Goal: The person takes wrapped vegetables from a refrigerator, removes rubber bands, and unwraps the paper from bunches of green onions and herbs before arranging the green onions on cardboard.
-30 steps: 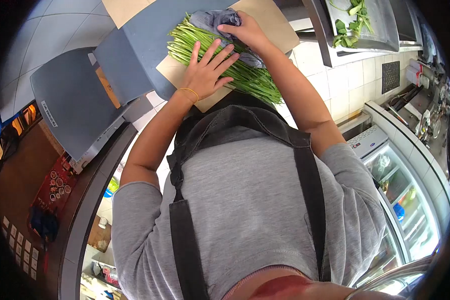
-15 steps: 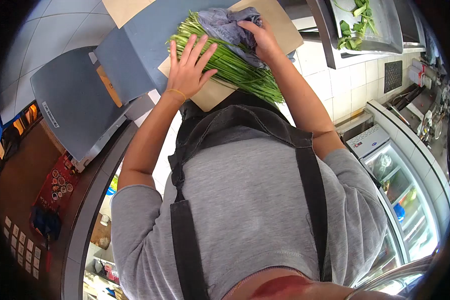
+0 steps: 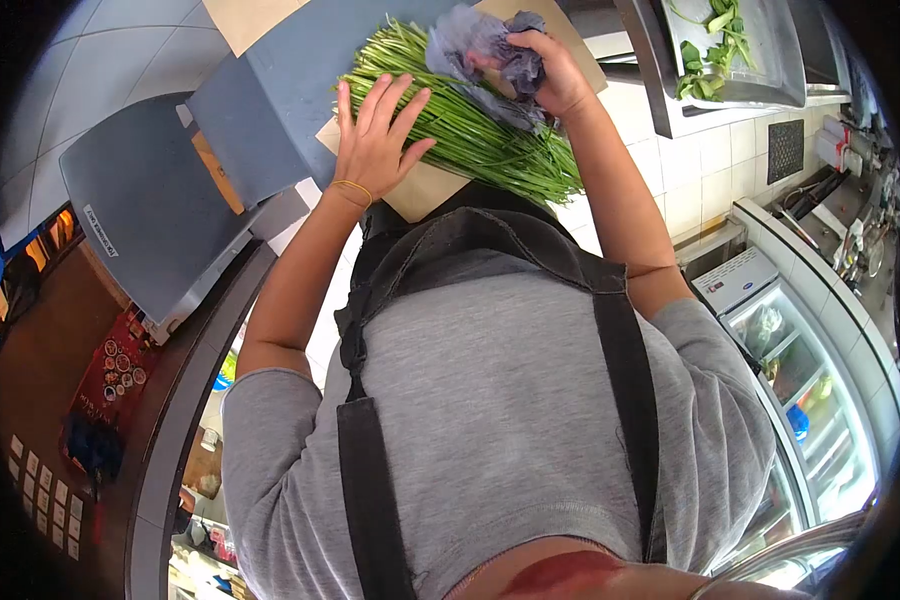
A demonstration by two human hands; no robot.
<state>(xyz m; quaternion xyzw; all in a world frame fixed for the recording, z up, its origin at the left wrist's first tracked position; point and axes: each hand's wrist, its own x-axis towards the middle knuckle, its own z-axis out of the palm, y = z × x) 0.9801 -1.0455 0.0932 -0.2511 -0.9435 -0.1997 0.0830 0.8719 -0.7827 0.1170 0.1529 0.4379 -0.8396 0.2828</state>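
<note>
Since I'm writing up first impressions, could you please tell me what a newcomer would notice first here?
Probably the big bundle of thin green stalks under the spread left hand, lying partly on brown board. The right hand grips crumpled grey-blue plastic against it. Off to the right, a metal tray holds leafy greens.

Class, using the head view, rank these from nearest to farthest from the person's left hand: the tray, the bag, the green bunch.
1. Green bunch: directly under the left hand's fingers.
2. Bag: on the bunch's far side, held by the right hand.
3. Tray: off to the right, past the right hand.
</note>
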